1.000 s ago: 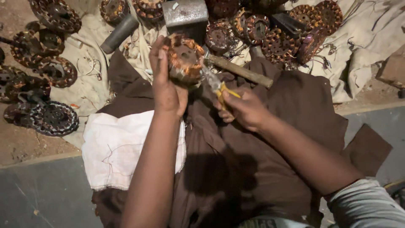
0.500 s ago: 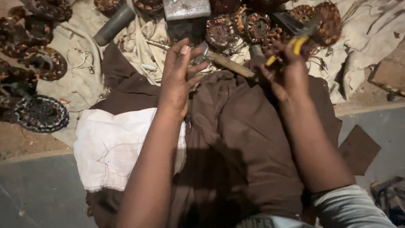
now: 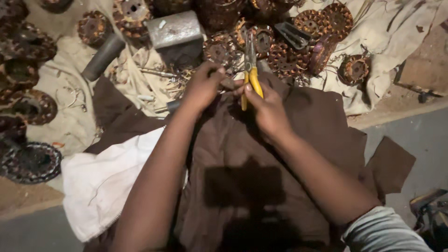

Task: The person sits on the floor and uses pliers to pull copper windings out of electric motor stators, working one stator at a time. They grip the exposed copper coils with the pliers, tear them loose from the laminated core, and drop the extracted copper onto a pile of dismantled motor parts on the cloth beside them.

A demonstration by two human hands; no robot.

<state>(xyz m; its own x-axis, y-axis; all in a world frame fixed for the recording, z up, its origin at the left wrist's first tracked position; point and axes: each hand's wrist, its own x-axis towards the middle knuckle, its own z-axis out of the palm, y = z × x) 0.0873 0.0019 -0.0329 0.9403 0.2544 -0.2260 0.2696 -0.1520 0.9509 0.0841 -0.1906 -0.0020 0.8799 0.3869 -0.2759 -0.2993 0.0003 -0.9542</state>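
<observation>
Pliers (image 3: 250, 70) now stand upright in my right hand (image 3: 263, 109), back over my lap, while my left hand (image 3: 203, 86) grips something hidden.

2 hands (image 3: 205, 86), 1 pliers (image 3: 250, 70)

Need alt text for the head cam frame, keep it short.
Seen from above, a person's right hand grips yellow-handled pliers, tips pointing away, while the left hand closes on something small beside them, over a brown cloth. Rusty copper-wound motor stators and a metal block lie beyond on pale sheeting.
</observation>
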